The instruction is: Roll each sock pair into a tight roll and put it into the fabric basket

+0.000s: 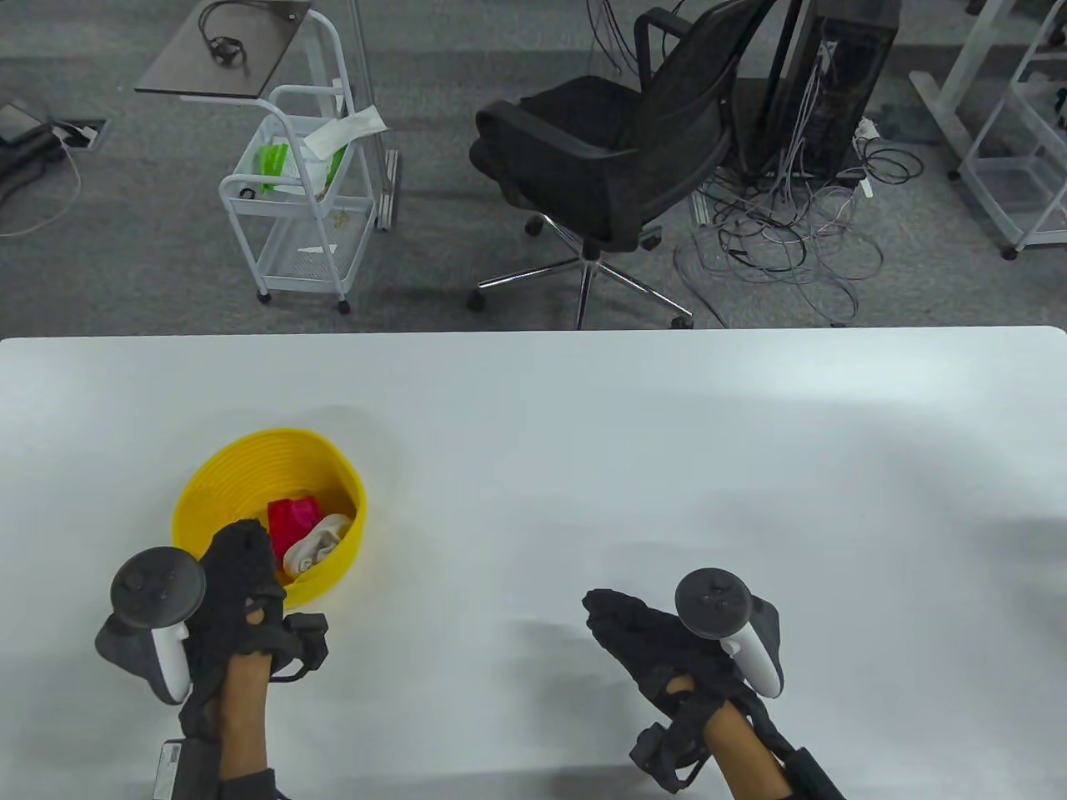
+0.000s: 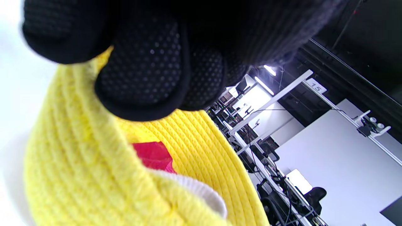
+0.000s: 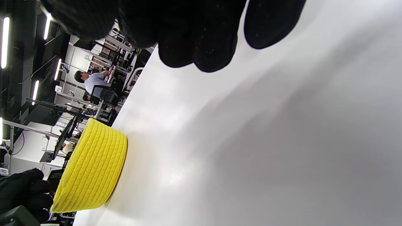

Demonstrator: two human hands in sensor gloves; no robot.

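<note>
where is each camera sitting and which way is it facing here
Table view: above the near edge, looking down and forward over the white table to the office chair; shows both forearms, left hand at the yellow basket, right hand.
Left wrist view: under the left wrist, tilted, facing the basket rim; gloved fingertips on top, red sock roll and white sock roll inside.
Right wrist view: under the right wrist, on its side, looking along the table; fingertips on top.
Shared: all three see the basket.
</note>
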